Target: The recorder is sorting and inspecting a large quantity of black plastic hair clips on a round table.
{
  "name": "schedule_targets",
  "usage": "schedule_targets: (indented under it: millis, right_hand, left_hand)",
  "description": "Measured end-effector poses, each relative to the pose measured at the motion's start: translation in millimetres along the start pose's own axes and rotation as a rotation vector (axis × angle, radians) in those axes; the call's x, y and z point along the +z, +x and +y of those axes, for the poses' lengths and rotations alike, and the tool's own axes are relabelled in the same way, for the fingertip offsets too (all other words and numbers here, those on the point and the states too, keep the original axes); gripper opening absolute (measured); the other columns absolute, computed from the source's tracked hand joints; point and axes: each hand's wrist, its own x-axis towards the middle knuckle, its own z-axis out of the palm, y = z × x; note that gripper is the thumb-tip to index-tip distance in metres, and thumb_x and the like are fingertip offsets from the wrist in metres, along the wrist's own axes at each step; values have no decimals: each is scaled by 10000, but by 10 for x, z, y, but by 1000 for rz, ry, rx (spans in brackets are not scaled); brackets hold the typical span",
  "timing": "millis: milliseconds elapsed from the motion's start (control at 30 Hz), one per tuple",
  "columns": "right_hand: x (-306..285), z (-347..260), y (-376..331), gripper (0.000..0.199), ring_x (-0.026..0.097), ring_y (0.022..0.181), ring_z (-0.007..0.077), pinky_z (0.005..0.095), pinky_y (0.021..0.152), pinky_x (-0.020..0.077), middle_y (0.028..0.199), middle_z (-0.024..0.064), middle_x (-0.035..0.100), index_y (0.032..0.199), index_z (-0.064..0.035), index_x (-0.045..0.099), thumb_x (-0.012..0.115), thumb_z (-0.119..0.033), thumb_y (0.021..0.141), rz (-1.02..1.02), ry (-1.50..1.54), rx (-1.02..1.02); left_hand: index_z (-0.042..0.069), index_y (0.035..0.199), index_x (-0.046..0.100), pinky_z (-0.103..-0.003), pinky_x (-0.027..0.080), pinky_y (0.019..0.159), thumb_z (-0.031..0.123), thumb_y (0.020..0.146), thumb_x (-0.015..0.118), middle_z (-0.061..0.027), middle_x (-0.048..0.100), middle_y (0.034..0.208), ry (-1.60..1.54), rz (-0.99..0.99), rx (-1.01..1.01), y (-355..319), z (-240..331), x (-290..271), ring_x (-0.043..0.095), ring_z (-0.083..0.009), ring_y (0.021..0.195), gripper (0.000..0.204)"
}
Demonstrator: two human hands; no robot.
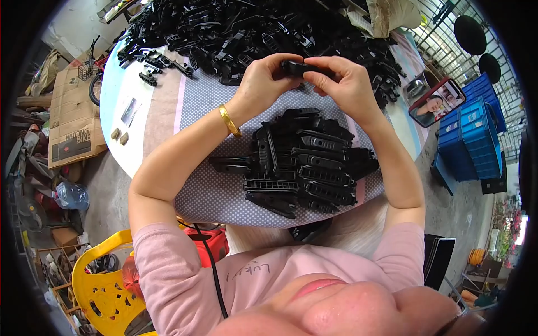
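Above the table's middle, my left hand (pixel 267 78) and my right hand (pixel 342 81) are closed on one black plastic part (pixel 294 68), each gripping an end of it. Fingers cover much of that part, so its full shape is hidden. Between my forearms lies a neat stack of long black plastic parts (pixel 325 159), several with slotted or ribbed faces. Just beyond my hands spreads a big heap of loose black plastic parts (pixel 241 42). A gold bracelet (pixel 229 120) circles my left wrist.
A dotted and striped cloth covers the round table (pixel 202 196). A few loose black pieces (pixel 159 64) lie left of the heap. A phone (pixel 437 103) leans at the right edge, near blue crates (pixel 471 137). A yellow chair (pixel 109 280) stands at lower left.
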Motion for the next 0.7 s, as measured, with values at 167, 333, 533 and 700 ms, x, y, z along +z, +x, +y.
schedule_targets:
  millis: [167,333,533,700]
  right_hand:
    - [-83,135,3,222,557,657,77,180,568,454,792,16,567,986,-34,651,671,-61,767,60,-202,-158]
    - [-36,37,-28,230,548,699,125,226,593,441,837,50,568,969,-78,674,688,-103,741,98,-402,-368]
    - [-165,24,-17,519,540,965,238,345,885,399,993,91,587,1148,-68,555,730,-227,686,152,-531,-554]
    - [-231,47,-32,497,569,960,235,329,856,427,1059,119,597,1113,-32,559,720,-265,704,-195,-235,-130]
  left_hand:
    - [2,1223,479,-207,486,763,45,795,632,-67,598,998,-170,-75,-37,-13,112,23,581,-91,862,457]
    - [-13,1190,509,-205,482,783,74,800,644,-80,602,1050,-189,-57,-9,3,98,-24,568,-88,885,422]
    - [4,1198,511,-212,474,812,65,801,635,-71,595,1090,-96,-123,100,4,145,-40,563,-93,915,420]
    - [29,1192,525,-235,467,820,40,793,624,-77,626,1032,289,-98,154,-21,161,-37,580,-104,921,411]
